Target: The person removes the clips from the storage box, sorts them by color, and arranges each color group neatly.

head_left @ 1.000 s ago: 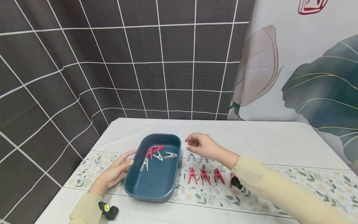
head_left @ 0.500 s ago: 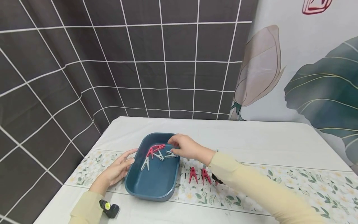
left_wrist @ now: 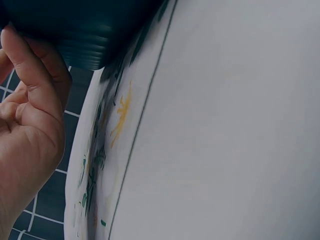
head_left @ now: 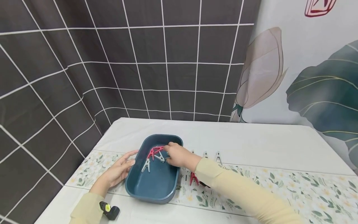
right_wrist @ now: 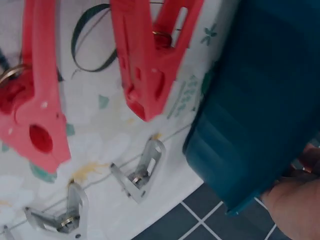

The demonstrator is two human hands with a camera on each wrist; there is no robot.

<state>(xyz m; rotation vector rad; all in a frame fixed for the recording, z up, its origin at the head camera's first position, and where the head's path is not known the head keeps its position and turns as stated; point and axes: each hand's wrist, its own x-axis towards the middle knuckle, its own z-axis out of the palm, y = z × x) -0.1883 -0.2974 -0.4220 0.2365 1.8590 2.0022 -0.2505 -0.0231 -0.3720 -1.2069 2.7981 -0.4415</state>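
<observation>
A blue plastic basin (head_left: 153, 186) holds red clothespins (head_left: 151, 153) and white clothespins (head_left: 146, 165) toward its far end. My left hand (head_left: 117, 171) rests against the basin's left side, fingers extended; in the left wrist view the fingertips meet the basin's outer wall (left_wrist: 80, 45). Over the right rim, my right hand (head_left: 180, 155) reaches down into the basin, fingers bent right at a white clothespin that it mostly covers. I cannot tell whether the fingers pinch it. In the right wrist view, part of the hand (right_wrist: 295, 202) shows beyond the basin wall (right_wrist: 250, 110).
Right of the basin, several white clothespins (head_left: 218, 157) stand in a row on the table, with red clothespins (head_left: 193, 179) nearer, partly hidden by my right sleeve (head_left: 237, 189). A floral strip (head_left: 212, 199) crosses the white tablecloth. A dark grid curtain (head_left: 179, 77) hangs behind.
My right hand has moved left from above the row of white clothespins, over the rim and down into the basin. The left hand stays at the basin's side.
</observation>
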